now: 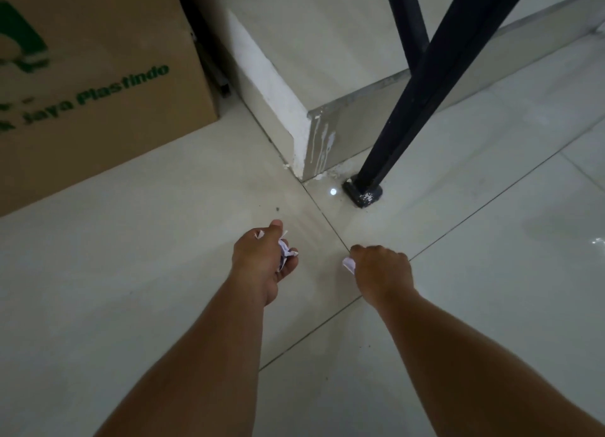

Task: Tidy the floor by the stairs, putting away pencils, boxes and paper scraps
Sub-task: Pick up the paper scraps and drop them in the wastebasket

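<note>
Both my arms reach forward over the pale tiled floor. My left hand (260, 259) is closed around crumpled white paper scraps (285, 249), which poke out between thumb and fingers. My right hand (383, 269) is a fist, knuckles up, with a small white paper scrap (349, 263) sticking out at its left side. Both hands hover near a crossing of tile joints, a short way in front of the bottom stair corner. No pencils are in view.
A large brown cardboard box (98, 86) with green print stands on the floor at the left. The bottom stair step (327, 76) rises ahead. A black metal railing post (409, 102) slants down to its foot (362, 192) beside the step.
</note>
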